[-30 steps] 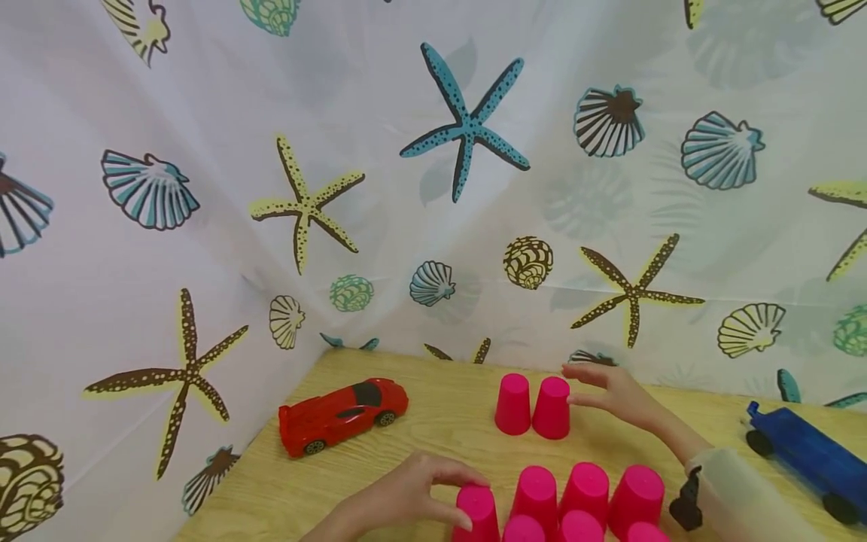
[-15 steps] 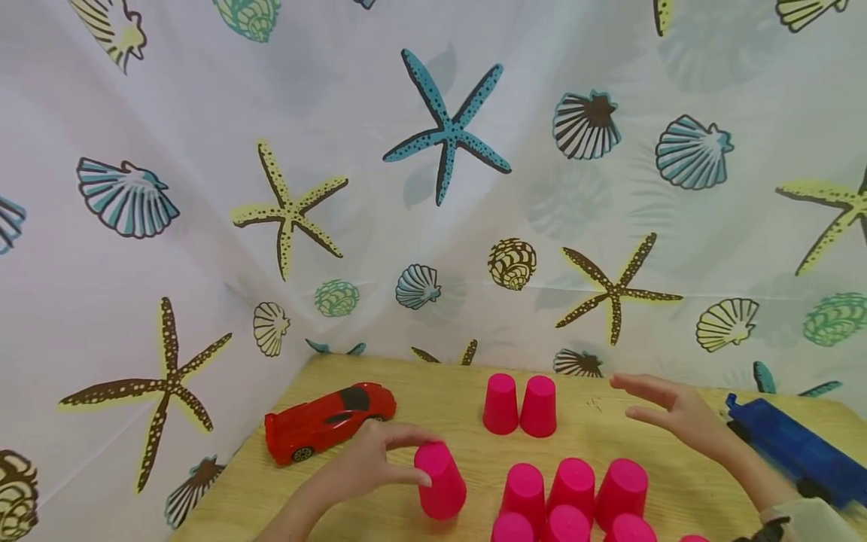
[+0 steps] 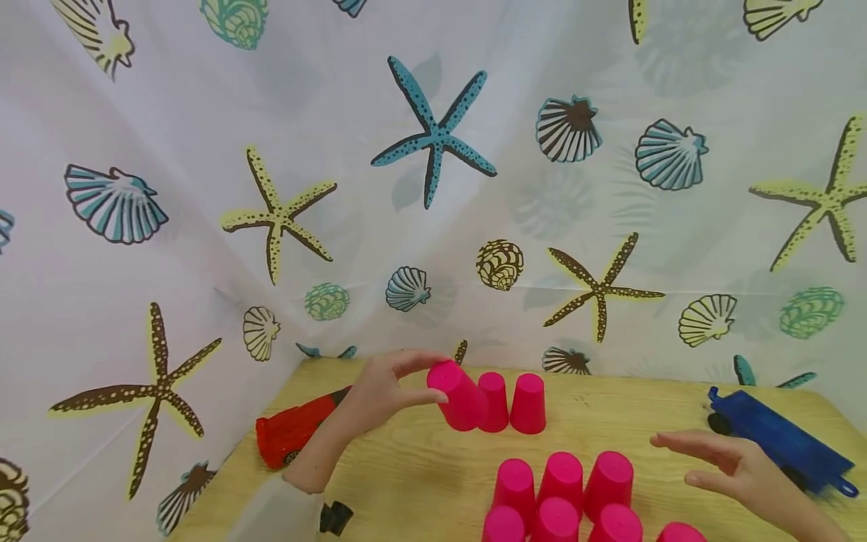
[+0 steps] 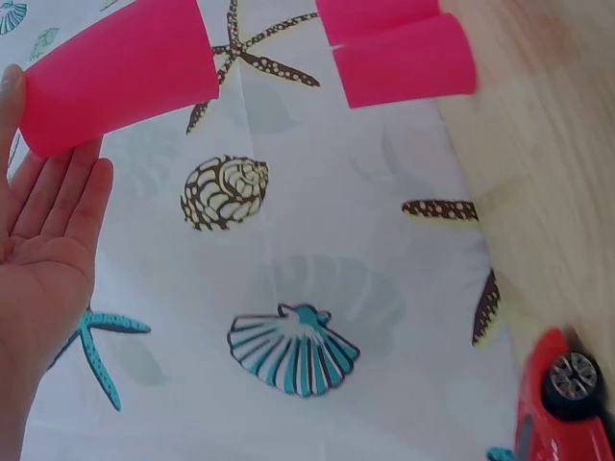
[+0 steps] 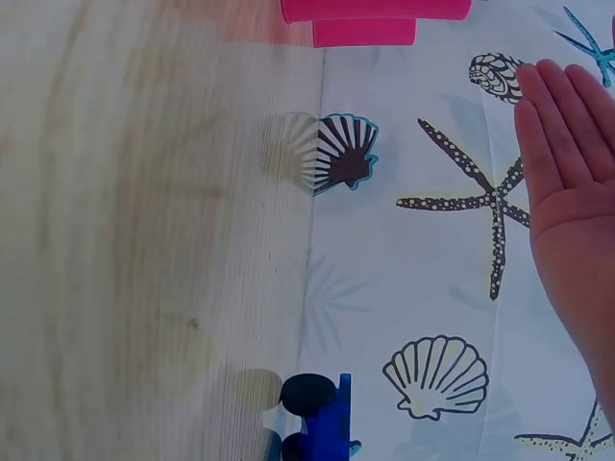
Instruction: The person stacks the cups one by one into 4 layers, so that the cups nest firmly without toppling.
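Observation:
My left hand (image 3: 379, 395) pinches a pink cup (image 3: 459, 397) near its upturned base, between thumb and fingers. The cup is tilted and held above the table. In the left wrist view the same cup (image 4: 120, 77) lies against the fingers. Just right of it, at the back of the table, two upside-down pink cups (image 3: 528, 404) stand side by side. My right hand (image 3: 741, 474) hovers over the right of the table with nothing in it, its fingers extended. Between the hands, nearer me, several upside-down pink cups (image 3: 561, 479) stand grouped.
A red toy car (image 3: 294, 433) is at the left, partly hidden behind my left forearm. A blue toy trailer (image 3: 779, 436) lies at the right edge. A white curtain (image 3: 325, 98) printed with shells and starfish hangs behind the wooden table (image 3: 420, 474).
My left hand has lifted a pink cup away from the front group and carried it back toward the two rear cups. My right hand has left those cups and moved right and nearer.

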Tool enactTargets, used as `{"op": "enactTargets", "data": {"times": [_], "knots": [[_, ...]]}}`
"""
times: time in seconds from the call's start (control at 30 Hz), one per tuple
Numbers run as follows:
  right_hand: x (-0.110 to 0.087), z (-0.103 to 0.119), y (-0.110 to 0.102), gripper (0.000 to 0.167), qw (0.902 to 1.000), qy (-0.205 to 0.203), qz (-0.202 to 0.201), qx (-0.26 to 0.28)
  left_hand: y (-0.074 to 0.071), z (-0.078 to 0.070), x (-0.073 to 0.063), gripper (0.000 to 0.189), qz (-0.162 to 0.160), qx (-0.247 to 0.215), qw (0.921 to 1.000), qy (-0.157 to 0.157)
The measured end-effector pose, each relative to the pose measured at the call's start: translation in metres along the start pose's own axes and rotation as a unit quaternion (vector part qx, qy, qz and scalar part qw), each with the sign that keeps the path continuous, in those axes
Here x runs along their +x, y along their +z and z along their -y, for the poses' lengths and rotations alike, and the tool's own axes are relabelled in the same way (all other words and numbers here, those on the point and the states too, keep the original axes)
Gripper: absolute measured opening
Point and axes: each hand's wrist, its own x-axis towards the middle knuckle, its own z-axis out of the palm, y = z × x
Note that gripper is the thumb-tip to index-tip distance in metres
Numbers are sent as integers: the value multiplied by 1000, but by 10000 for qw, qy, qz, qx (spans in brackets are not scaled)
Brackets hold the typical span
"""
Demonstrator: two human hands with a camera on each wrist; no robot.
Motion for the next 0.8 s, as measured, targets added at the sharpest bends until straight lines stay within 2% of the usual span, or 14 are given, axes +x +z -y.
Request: {"op": "enactTargets", "data": {"times": [0.23, 0.3, 0.47, 0.63, 0.8], "knots": [[-33, -3, -4, 43, 9966, 410, 712, 20, 28, -9, 40, 46, 77, -173, 9989, 432], [-38, -5, -3, 42, 9943, 553, 912, 81, 37, -12, 50, 46, 134, -219, 9980, 575], [-45, -9, 2, 43, 9889, 988, 1110, -28, 61, -18, 72, 45, 252, -269, 9972, 651], [-47, -10, 5, 46, 9882, 793, 1290, -240, 85, -19, 89, 46, 514, -181, 9975, 449], [-47, -10, 7, 43, 9871, 607, 1467, 190, 108, -17, 104, 48, 779, 10, 9955, 548]]}}
